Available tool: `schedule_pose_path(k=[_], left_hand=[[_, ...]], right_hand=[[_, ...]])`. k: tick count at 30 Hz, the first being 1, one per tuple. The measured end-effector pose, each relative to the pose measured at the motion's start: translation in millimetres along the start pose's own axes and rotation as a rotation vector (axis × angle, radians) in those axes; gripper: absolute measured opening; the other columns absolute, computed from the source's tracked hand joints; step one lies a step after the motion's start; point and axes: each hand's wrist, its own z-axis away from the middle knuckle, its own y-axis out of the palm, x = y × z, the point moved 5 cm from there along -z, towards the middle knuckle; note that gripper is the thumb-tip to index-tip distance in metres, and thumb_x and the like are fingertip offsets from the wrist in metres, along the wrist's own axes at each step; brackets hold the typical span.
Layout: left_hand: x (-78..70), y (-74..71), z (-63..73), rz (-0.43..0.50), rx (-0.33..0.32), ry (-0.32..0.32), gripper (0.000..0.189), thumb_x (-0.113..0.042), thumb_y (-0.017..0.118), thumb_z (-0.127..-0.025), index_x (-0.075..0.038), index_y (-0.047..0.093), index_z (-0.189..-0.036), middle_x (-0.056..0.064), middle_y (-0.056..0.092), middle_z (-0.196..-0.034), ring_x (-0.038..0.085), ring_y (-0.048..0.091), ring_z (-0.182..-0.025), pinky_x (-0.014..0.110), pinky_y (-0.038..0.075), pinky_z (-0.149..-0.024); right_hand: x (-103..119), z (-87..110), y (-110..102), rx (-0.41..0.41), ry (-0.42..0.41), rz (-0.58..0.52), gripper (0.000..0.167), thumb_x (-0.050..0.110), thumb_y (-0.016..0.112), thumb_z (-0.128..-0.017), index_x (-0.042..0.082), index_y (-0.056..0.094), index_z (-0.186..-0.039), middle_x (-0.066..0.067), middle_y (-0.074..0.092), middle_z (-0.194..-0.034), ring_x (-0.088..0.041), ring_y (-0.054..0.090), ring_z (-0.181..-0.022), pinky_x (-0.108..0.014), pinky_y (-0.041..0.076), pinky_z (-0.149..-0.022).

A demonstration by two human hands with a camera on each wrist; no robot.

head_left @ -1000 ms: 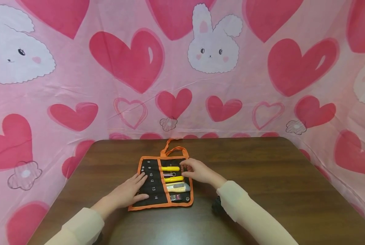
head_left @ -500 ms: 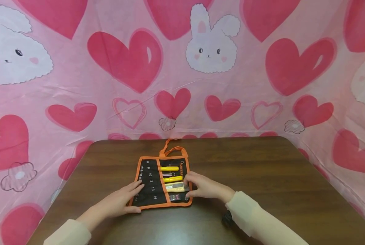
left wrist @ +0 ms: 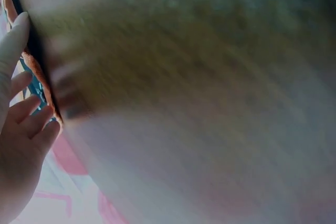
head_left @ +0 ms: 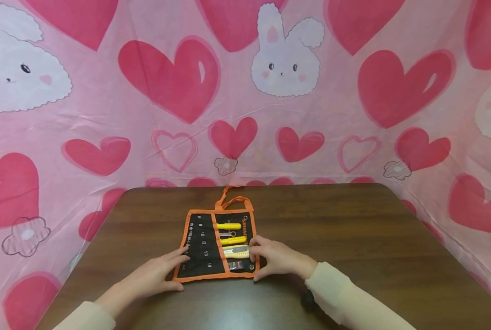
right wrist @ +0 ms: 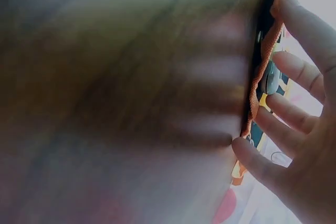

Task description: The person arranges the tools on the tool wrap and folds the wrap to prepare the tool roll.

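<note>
A black tool roll (head_left: 196, 262) with orange trim lies spread flat on the table, white numbers printed on its pockets. From its pockets stick two yellow-handled tools (head_left: 229, 226), a pale yellow utility knife (head_left: 236, 252) and a small dark packet (head_left: 236, 266). A slim tool with a ring end (head_left: 232, 234) sits between the yellow handles. At the roll's left edge rests my left hand (head_left: 152, 275), fingers extended. My right hand (head_left: 279, 257) touches the opposite edge with spread fingers, covering the knife's end. Both wrist views show fingertips along the orange border (right wrist: 269, 40).
Orange tie straps (head_left: 239, 200) stretch from the roll's far edge across the brown wooden table (head_left: 332, 215). Behind the table hangs a pink cloth (head_left: 237, 105) with hearts and rabbits.
My right hand has slid toward me along the roll's right edge, from the upper yellow handle down past the knife. My left hand has drawn back from the pockets to the left edge.
</note>
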Motion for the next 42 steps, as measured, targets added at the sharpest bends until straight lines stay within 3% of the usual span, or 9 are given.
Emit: schedule_pose_path(k=[7, 13, 18, 20, 22, 27, 33, 37, 42], left_hand=[[0.9, -1.4, 1.8, 0.03, -0.005, -0.006, 0.051, -0.055, 0.064, -0.077, -0.017, 0.059, -0.11, 0.011, 0.04, -0.14, 0.028, 0.052, -0.113, 0.046, 0.046, -0.086], [0.1, -2.1, 2.6, 0.029, 0.001, 0.022, 0.025, -0.025, 0.069, -0.081, -0.018, 0.06, -0.104, 0.011, 0.041, -0.139, 0.022, 0.054, -0.109, 0.04, 0.048, -0.083], [0.3, -2.1, 1.3, 0.037, -0.009, 0.047, 0.018, -0.008, 0.061, -0.079, -0.023, 0.056, -0.089, 0.014, 0.043, -0.137, 0.011, 0.052, -0.084, 0.026, 0.042, -0.065], [-0.5, -3.0, 0.9, 0.044, -0.032, 0.077, 0.02, -0.005, 0.058, -0.081, -0.023, 0.054, -0.085, 0.016, 0.045, -0.135, 0.009, 0.05, -0.079, 0.024, 0.038, -0.063], [-1.8, -4.3, 1.1, 0.03, -0.072, 0.126, 0.02, -0.003, 0.057, -0.084, -0.023, 0.054, -0.085, 0.017, 0.049, -0.131, 0.01, 0.054, -0.084, 0.026, 0.044, -0.065], [-3.7, -9.2, 2.1, 0.024, -0.168, 0.214, 0.015, -0.003, 0.059, -0.088, -0.012, 0.057, -0.101, 0.008, 0.063, -0.112, 0.015, 0.061, -0.094, 0.036, 0.051, -0.075], [0.6, -17.8, -1.7, 0.111, -0.229, 0.159, 0.009, -0.007, 0.055, -0.092, -0.015, 0.051, -0.094, 0.004, 0.067, -0.103, 0.012, 0.062, -0.087, 0.03, 0.052, -0.068], [5.0, -25.5, -5.6, 0.155, -0.278, 0.118, 0.011, -0.004, 0.056, -0.091, -0.014, 0.05, -0.093, -0.008, 0.057, -0.075, 0.003, 0.05, -0.064, 0.022, 0.042, -0.055], [9.8, -33.5, -12.5, 0.244, -0.316, 0.058, 0.01, -0.004, 0.055, -0.091, -0.012, 0.051, -0.091, -0.011, 0.044, -0.066, 0.003, 0.041, -0.055, 0.022, 0.038, -0.048]], right_hand=[[3, 1.8, 2, 0.028, 0.012, 0.038, 0.028, 0.038, 0.078, -0.073, 0.025, 0.057, -0.087, 0.002, 0.046, -0.117, -0.008, 0.048, -0.086, -0.024, 0.039, -0.068], [6, 3.9, 5, 0.045, 0.021, 0.082, 0.019, 0.024, 0.075, -0.075, 0.026, 0.059, -0.086, -0.006, 0.048, -0.127, -0.011, 0.05, -0.098, -0.029, 0.041, -0.072], [8, 5.2, 5, 0.017, 0.009, 0.092, 0.013, 0.018, 0.07, -0.079, 0.025, 0.059, -0.081, -0.013, 0.047, -0.132, -0.019, 0.05, -0.112, -0.035, 0.043, -0.078], [7, 5.3, 4, 0.009, 0.013, 0.06, 0.011, 0.017, 0.068, -0.082, 0.025, 0.061, -0.08, -0.015, 0.047, -0.132, -0.021, 0.05, -0.113, -0.036, 0.044, -0.081], [5, 5.0, 3, 0.009, 0.02, 0.01, 0.009, 0.016, 0.066, -0.085, 0.024, 0.062, -0.081, -0.015, 0.048, -0.132, -0.023, 0.05, -0.115, -0.039, 0.044, -0.085], [3, 3.5, -4, -0.018, -0.037, -0.119, 0.004, 0.015, 0.061, -0.089, 0.016, 0.064, -0.087, -0.007, 0.059, -0.118, -0.02, 0.051, -0.114, -0.039, 0.043, -0.092], [-6, 2.2, -13, -0.072, -0.029, -0.297, 0.008, 0.013, 0.057, -0.092, 0.017, 0.063, -0.094, 0.007, 0.06, -0.091, -0.008, 0.053, -0.082, -0.026, 0.046, -0.074], [-13, 0.7, -16, -0.113, 0.035, -0.392, 0.008, 0.016, 0.055, -0.094, 0.016, 0.063, -0.095, 0.006, 0.061, -0.086, -0.01, 0.052, -0.077, -0.027, 0.045, -0.069], [-19, -2.5, -21, -0.164, 0.068, -0.456, 0.009, 0.016, 0.054, -0.094, 0.013, 0.063, -0.093, 0.002, 0.063, -0.081, -0.014, 0.053, -0.077, -0.029, 0.043, -0.068]])
